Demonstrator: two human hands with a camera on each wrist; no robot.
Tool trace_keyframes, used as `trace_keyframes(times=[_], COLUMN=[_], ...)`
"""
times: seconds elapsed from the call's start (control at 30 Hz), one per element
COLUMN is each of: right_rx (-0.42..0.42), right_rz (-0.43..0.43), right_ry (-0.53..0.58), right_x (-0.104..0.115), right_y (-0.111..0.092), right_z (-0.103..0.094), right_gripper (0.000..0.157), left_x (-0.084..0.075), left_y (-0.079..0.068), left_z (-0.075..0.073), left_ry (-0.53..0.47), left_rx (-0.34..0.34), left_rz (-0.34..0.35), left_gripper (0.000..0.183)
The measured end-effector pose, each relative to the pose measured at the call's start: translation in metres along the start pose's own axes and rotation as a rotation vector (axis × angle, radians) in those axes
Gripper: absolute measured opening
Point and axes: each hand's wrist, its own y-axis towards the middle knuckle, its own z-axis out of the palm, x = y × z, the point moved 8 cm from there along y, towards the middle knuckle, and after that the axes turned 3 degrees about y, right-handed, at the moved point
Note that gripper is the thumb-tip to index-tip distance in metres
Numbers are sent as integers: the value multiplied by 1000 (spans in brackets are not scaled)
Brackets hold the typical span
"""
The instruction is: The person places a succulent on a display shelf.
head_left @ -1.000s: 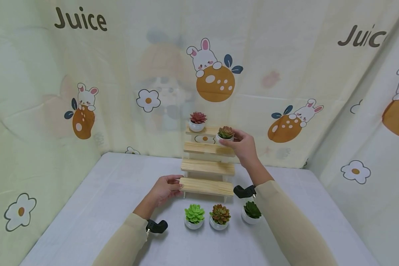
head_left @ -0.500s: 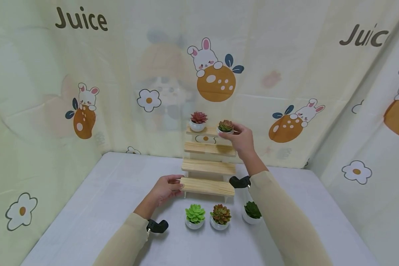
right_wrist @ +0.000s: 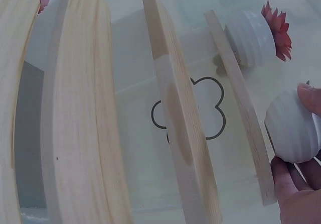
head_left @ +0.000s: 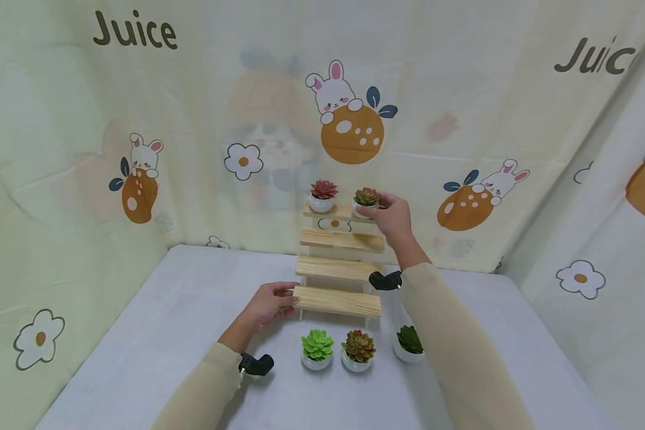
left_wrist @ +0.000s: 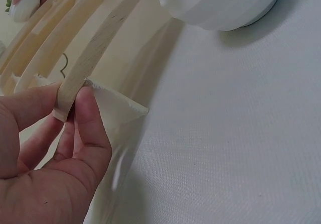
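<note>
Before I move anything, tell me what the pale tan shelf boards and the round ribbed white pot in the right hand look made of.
The pale tan shelf boards: wood, apparently smooth and unpainted; grain streaks run along them. The round ribbed white pot in the right hand: perhaps ceramic or hard plastic, low-sheen and evenly white; unclear which.

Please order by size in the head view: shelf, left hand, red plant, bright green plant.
1. Shelf
2. Left hand
3. Red plant, bright green plant: unsure; the green one is nearer the camera.
</note>
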Motion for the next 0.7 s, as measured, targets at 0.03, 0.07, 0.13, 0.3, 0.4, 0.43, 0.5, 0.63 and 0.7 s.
trace_keyframes(times=[0.03, 0.07, 0.13, 0.3, 0.4, 0.43, 0.5, 0.63, 0.7], right_rx=[-2, -6, -16, -46, -60, -65, -70, -69, -66], right_rz=[5, 8, 11, 24, 34, 38, 42, 47, 47], right_ry=[-1, -1, -5, -25, -40, -43, -49, -37, -33], right_x=[-1, -1, -2, -3, -4, -4, -4, -4, -4], right_y=[1, 3, 6, 9, 10, 10, 10, 11, 11], right_z=[0, 0, 0, 0, -1, -1, -1, 0, 0], right_gripper=[66, 66, 65, 64, 65, 64, 64, 63, 63], left_x=[-1, -1, -2, -2, -2, -2, -2, -2, -2], left_y=[0, -1, -1, -2, -2, -2, -2, -2, -2], left_z=[0, 0, 0, 0, 0, 0, 0, 0, 1], left_ry=[1, 0, -3, 6, 16, 17, 17, 13, 14], left_rx=[2, 3, 3, -1, -4, -5, -5, -9, -10], left_rz=[6, 7, 6, 5, 4, 4, 3, 2, 2], left_gripper=[44, 44, 44, 44, 45, 45, 45, 44, 44])
